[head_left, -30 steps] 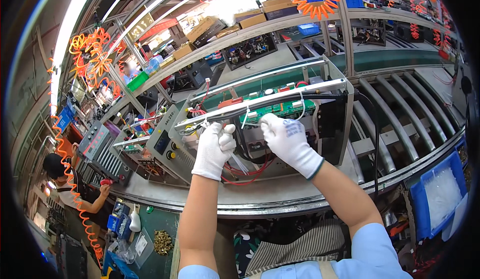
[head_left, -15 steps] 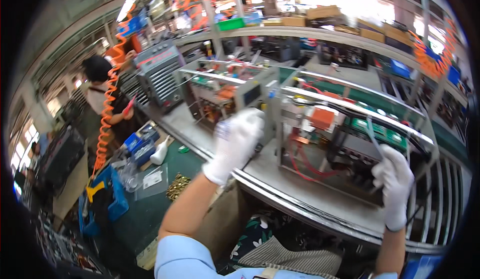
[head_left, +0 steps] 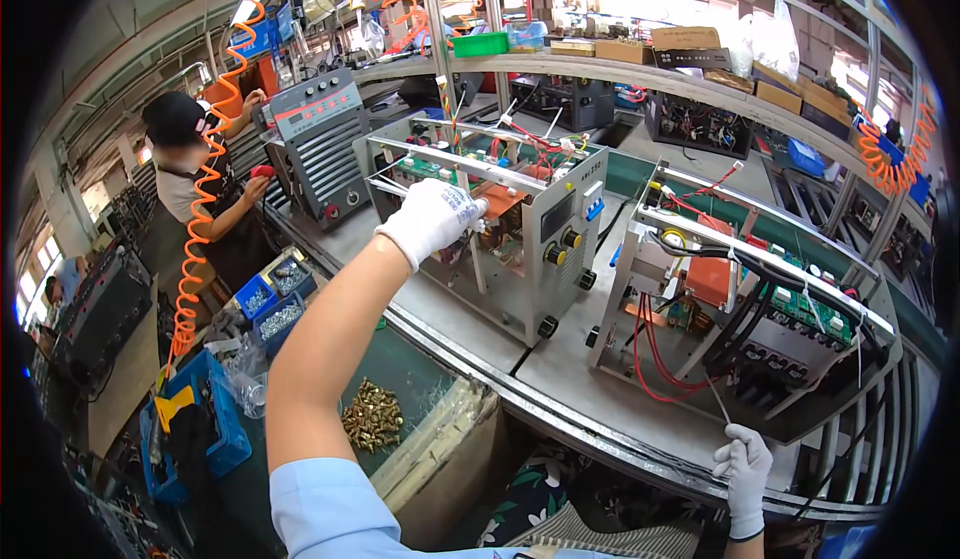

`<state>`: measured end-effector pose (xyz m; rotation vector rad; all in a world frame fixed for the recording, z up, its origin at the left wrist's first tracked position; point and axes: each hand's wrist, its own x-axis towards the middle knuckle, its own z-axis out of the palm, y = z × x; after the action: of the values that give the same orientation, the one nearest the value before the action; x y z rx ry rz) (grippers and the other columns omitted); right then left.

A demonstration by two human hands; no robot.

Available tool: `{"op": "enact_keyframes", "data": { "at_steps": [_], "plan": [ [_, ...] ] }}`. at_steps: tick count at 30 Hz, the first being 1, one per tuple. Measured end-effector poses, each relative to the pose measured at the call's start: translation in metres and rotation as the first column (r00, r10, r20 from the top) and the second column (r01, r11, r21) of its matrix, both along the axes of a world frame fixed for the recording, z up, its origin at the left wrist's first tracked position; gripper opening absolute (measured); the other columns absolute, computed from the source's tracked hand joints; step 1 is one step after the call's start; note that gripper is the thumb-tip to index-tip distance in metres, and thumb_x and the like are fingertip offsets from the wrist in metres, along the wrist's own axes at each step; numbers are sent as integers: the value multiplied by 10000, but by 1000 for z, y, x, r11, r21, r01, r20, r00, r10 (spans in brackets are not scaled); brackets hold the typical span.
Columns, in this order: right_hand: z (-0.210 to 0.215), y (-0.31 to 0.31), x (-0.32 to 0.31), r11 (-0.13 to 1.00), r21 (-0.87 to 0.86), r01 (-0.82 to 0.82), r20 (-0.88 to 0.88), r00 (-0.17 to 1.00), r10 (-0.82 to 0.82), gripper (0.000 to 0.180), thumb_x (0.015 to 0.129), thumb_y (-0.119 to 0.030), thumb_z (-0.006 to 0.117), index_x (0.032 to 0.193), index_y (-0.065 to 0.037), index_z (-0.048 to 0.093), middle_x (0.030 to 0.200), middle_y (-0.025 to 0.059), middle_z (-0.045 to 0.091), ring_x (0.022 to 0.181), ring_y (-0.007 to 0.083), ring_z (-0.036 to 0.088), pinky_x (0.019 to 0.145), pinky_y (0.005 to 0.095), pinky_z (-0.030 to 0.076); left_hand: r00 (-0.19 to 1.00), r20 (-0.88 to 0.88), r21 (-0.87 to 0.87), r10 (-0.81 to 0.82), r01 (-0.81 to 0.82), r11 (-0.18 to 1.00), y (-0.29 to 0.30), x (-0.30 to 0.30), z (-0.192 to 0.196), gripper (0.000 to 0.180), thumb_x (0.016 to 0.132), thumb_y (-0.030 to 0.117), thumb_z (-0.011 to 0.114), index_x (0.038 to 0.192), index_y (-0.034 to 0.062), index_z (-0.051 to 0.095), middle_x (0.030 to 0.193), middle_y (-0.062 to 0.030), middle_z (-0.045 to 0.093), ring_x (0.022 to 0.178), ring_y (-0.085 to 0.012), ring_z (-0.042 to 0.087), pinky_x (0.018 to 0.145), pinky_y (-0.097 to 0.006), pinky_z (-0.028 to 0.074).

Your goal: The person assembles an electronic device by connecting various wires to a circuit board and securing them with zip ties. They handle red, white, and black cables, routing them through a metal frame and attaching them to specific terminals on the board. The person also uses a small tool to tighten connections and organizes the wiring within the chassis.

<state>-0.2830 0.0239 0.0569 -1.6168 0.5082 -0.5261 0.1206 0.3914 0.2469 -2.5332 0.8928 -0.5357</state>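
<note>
My left hand (head_left: 430,221), in a white knit glove, reaches to the open-framed electrical machine (head_left: 540,259) in the middle. Its fingers are drawn together by an orange-brown block (head_left: 497,205) inside; what they hold, if anything, is hidden. Near the bench's front edge, my gloved right hand (head_left: 745,474) pinches a thin pale strip (head_left: 719,402), perhaps a cable tie, pointing up toward the second open machine (head_left: 770,309). That machine shows red wires (head_left: 650,359), thick black cables (head_left: 765,304) and a green circuit board (head_left: 805,314). Its near side is uncovered.
At left, a closed machine (head_left: 320,149) stands before a co-worker (head_left: 190,174). The side table holds blue bins of screws (head_left: 275,324), a pile of brass fittings (head_left: 372,417) and a blue tray (head_left: 225,449). Orange coiled hoses (head_left: 190,299) hang down. Rollers (head_left: 850,439) lie at right.
My left hand has moved left to the middle machine. My right hand has come down and away from the right machine, with the pale strip in it. The view has shifted.
</note>
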Motion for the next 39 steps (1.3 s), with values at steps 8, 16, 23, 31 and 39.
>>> {"op": "enact_keyframes", "data": {
  "at_steps": [8,16,23,31,39],
  "plan": [
    [-39,-4,12,998,-7,66,-17,998,-66,227,1004,-71,438,1152,43,566,711,72,621,500,77,534,492,197,444,998,-17,50,-65,66,997,-9,-9,18,322,958,342,471,916,137,716,806,-108,692,761,-306,692,648,-447,539],
    [-61,-9,16,992,19,125,6,992,-125,231,1004,-82,431,1145,37,570,711,72,615,497,82,532,507,208,435,939,155,263,-309,262,929,1,1,7,123,889,190,561,982,114,586,677,-56,641,614,-278,676,495,-418,506],
    [-57,-10,14,994,46,97,18,995,-98,237,1003,-99,447,1152,27,582,749,77,637,546,94,563,541,223,464,949,284,-281,-134,216,935,0,15,-10,245,828,302,606,973,113,665,802,-115,706,743,-280,702,622,-412,534],
    [-25,12,0,970,237,-56,245,970,-4,260,977,-109,570,1188,41,593,999,135,693,853,151,680,758,243,541,936,350,-553,-45,245,796,45,-142,36,194,827,79,594,978,12,696,931,-190,705,752,-332,682,702,-414,539],
    [112,60,-34,585,-807,84,319,895,312,617,777,-328,783,1261,-6,577,1167,171,653,1057,349,627,886,407,507,593,-140,-548,-793,620,561,-100,-298,27,130,732,3,643,844,67,653,552,-88,555,482,-303,579,498,-365,463]
  ]
}}
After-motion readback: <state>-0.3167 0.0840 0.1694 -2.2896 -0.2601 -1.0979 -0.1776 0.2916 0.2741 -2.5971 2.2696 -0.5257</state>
